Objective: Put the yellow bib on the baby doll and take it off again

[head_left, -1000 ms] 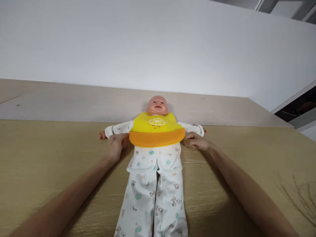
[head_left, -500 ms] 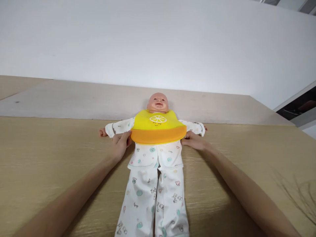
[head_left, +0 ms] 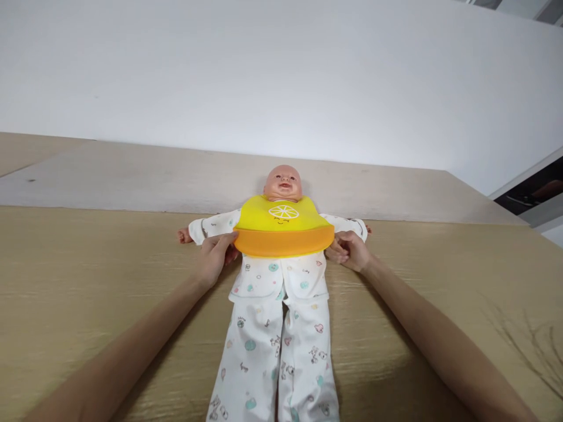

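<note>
A baby doll (head_left: 284, 180) lies on its back with its arms spread sideways, dressed in a white printed top (head_left: 303, 269) and matching trousers (head_left: 250, 357). Over its chest is a yellow bib (head_left: 255, 214) with a white citrus slice and a small smile; an orange catch pocket (head_left: 284, 242) runs along the bib's lower edge. At the pocket's left end, my left hand (head_left: 215, 256) pinches the bib between thumb and fingers. My right hand (head_left: 352, 251) has its fingers curled at the opposite end, closed on the bib's edge, with the fingertips partly hidden.
Wooden boards (head_left: 109, 258) form the surface beneath the doll, with a paler strip (head_left: 153, 179) behind its head. A white wall (head_left: 264, 76) rises at the back. Thin twigs or their shadow (head_left: 528, 346) show at the lower right, and a dark opening (head_left: 532, 190) at the right edge.
My right hand has turned, and its fingers are now curled more at the bib's right end. The left hand keeps its pinch. The whole view has shifted slightly.
</note>
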`<state>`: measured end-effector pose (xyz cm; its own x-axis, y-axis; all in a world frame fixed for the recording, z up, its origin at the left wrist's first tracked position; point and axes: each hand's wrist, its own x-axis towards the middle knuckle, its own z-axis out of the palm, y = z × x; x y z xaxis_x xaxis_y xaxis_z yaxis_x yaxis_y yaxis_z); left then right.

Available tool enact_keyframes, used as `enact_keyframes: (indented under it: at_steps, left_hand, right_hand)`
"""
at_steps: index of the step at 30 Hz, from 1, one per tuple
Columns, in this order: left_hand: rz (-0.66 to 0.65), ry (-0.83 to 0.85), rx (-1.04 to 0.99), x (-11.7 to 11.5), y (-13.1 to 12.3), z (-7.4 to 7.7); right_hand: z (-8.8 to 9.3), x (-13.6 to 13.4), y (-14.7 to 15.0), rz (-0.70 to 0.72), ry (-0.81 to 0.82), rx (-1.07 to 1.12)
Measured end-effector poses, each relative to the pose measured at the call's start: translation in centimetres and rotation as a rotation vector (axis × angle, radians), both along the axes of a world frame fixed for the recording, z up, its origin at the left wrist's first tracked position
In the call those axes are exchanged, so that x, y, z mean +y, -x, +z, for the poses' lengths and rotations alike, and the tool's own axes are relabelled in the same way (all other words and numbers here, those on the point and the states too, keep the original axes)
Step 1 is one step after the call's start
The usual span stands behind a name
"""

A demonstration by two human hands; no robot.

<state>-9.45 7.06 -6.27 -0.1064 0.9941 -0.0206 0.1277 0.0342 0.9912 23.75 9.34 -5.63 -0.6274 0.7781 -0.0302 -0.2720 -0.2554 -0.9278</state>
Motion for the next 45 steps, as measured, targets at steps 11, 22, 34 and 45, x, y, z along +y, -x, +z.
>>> enact_keyframes:
  at_steps: [11, 22, 34, 45]
  left_hand:
    - [-0.314, -0.016, -0.221, 0.4, 1.6, 0.2]
    - [-0.327, -0.033, -0.151, 0.3, 1.9, -0.1]
    - [-0.33, -0.019, -0.124, 0.3, 2.0, -0.3]
    - [-0.317, -0.036, -0.172, 0.3, 1.9, 0.1]
  right_hand:
    - [-0.4, -0.6, 0.7, -0.134, -0.117, -0.102]
    - [0.0, -0.9, 1.1, -0.173, -0.108, -0.145]
    - [-0.2, -0.8, 0.6, -0.206, -0.03, -0.184]
    - [-0.6, -0.6, 0.8, -0.175, -0.089, -0.125]
